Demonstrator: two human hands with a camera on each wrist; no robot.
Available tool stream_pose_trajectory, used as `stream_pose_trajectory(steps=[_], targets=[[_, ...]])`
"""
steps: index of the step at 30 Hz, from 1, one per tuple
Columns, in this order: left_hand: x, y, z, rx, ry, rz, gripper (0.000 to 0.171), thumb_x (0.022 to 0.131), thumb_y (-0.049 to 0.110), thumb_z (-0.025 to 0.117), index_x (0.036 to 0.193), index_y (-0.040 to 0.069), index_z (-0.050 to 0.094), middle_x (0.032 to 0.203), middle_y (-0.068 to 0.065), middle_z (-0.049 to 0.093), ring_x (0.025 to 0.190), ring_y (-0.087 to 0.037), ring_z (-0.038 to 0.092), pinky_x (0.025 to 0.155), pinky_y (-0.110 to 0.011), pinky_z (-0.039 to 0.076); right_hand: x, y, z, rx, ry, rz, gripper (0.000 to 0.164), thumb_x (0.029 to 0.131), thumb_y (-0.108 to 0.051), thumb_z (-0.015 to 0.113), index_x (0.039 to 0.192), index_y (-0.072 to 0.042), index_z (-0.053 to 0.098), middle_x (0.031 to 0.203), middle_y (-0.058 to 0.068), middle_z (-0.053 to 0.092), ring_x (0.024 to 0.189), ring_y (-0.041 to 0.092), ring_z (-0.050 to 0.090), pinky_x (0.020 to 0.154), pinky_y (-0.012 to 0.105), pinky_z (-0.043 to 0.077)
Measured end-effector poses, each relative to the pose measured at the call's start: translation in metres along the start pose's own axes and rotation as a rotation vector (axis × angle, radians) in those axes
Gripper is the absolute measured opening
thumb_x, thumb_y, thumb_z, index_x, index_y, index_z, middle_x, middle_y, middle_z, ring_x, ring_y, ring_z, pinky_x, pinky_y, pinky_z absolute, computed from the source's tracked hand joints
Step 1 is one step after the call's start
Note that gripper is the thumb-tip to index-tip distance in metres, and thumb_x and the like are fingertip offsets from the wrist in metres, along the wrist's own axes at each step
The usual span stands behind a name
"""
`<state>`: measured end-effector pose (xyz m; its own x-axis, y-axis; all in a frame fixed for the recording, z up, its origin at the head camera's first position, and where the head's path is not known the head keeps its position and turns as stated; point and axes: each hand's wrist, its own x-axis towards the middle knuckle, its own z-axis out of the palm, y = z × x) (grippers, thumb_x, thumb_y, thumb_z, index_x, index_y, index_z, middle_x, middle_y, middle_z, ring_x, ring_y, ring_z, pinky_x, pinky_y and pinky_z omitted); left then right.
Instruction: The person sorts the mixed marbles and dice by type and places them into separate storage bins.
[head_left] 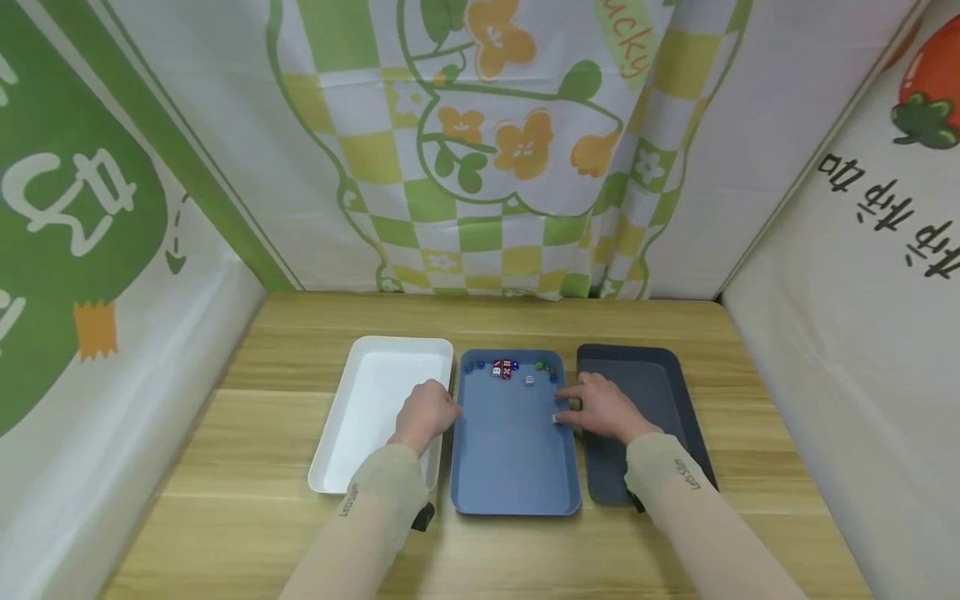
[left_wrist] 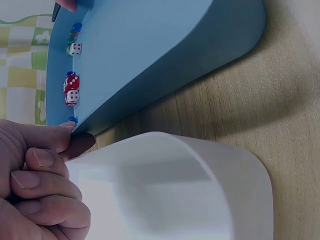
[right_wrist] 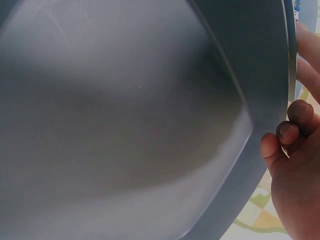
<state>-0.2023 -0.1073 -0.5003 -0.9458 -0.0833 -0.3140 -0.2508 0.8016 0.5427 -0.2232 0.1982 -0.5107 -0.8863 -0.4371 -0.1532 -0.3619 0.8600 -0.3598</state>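
Note:
A blue tray (head_left: pixel 516 475) lies between my two hands. My left hand (head_left: pixel 427 410) pinches its left rim between thumb and index finger, the other fingers curled, as the left wrist view shows. My right hand (head_left: pixel 603 406) reaches over the tray's right rim with thumb and index finger apart. A small white die (head_left: pixel 556 419) is at the right thumb's tip; whether it touches is too small to tell. At the tray's far end are red dice (left_wrist: pixel 71 82), another white die (head_left: pixel 529 380), and small blue pieces (head_left: pixel 474 367) and green pieces (head_left: pixel 540 365).
A white tray (head_left: pixel 327 450) stands on the left under my left forearm. The dark grey tray (head_left: pixel 628 353) is on the right, beneath my right hand. All three trays rest on a wooden table (head_left: pixel 247 467). Printed curtains (head_left: pixel 480 242) hang behind it.

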Motion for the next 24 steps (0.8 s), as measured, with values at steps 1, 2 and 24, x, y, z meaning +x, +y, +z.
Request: stream_pose_trajectory(steps=[1,2,24], targets=[[0.000,0.000,0.000,0.000,0.002,0.002,0.047,0.087,0.017,0.071,0.049,0.016,0.044,0.049,0.005,0.036,0.047,-0.015,0.037,0.046,-0.032,0.034,0.000,0.000,0.000,-0.004,0.001,0.007,0.045,0.089,-0.040,0.079,0.128,-0.016,0.073,0.104,0.011,0.057,0.095,0.028,0.054,0.079,0.046,0.046],[0.001,0.000,0.001,0.002,0.003,0.004,0.046,0.086,0.017,0.071,0.049,0.016,0.044,0.049,0.005,0.036,0.047,-0.015,0.037,0.046,-0.031,0.033,0.001,0.000,0.000,-0.005,0.000,0.014,0.045,0.089,-0.040,0.079,0.128,-0.016,0.073,0.107,0.012,0.058,0.098,0.030,0.055,0.082,0.048,0.047],[-0.001,0.002,-0.001,-0.008,0.005,-0.021,0.048,0.087,0.017,0.071,0.049,0.016,0.043,0.049,0.004,0.036,0.048,-0.017,0.037,0.047,-0.033,0.034,0.011,-0.009,0.006,-0.041,0.014,0.086,0.039,0.086,-0.033,0.081,0.119,-0.013,0.077,0.102,0.009,0.059,0.099,0.031,0.056,0.092,0.052,0.045]])
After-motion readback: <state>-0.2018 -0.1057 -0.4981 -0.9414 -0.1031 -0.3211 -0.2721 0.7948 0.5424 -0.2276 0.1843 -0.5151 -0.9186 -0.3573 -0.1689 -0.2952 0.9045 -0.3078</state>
